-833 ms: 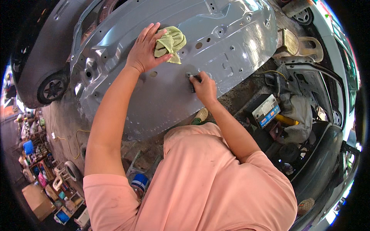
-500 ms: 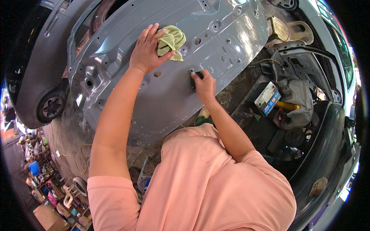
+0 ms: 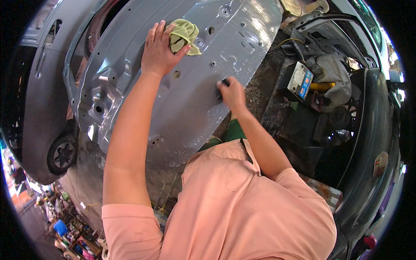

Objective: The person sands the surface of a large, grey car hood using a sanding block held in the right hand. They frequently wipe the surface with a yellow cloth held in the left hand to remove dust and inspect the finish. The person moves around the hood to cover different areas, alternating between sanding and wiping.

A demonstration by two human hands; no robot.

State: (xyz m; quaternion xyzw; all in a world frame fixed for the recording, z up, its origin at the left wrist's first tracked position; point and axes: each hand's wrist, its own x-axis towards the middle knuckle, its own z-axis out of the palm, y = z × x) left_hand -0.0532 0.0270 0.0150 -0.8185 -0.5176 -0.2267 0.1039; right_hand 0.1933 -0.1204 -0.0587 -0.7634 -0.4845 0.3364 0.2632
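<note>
A large grey metal car panel (image 3: 186,102) with stamped ridges and holes lies in front of me. On its far part, my left hand (image 3: 159,51) rests with the fingers extended and a bunched light-green cloth (image 3: 183,35) caught between thumb and fingers. Nearer to me and to the right, my right hand (image 3: 233,95) is closed around a small black block (image 3: 220,89), pressed to the panel's surface. The block's underside is hidden, and its exact kind cannot be made out.
A grey car body with a wheel (image 3: 63,154) stands to the left. At right lie a car battery (image 3: 300,81), a yellow-handled tool (image 3: 322,86) and a dark bumper (image 3: 368,134). A cluttered heap with a blue container (image 3: 60,227) fills the lower left.
The whole view has shifted. Along the panel, my right hand with the black block has moved nearer to me, away from a small hole. My left hand stays at the cloth.
</note>
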